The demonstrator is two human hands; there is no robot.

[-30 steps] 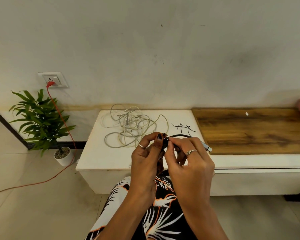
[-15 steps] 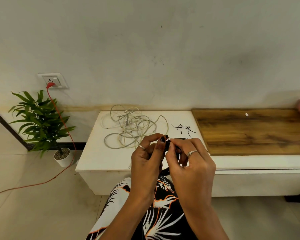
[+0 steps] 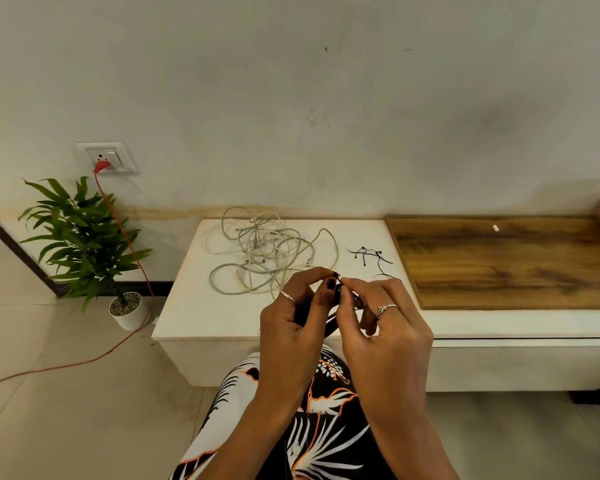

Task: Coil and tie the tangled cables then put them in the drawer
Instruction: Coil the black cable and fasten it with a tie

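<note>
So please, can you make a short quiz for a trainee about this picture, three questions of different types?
1. True or false: the white cables on the white bench are already coiled and tied.
2. What do the left hand and right hand hold together? A) a black cable B) the red cord C) the potted plant
3. Fill in: the black ties lie between the white cables and the ____ board.

Key: 1 false, they are tangled; 2 A, the black cable; 3 wooden.
</note>
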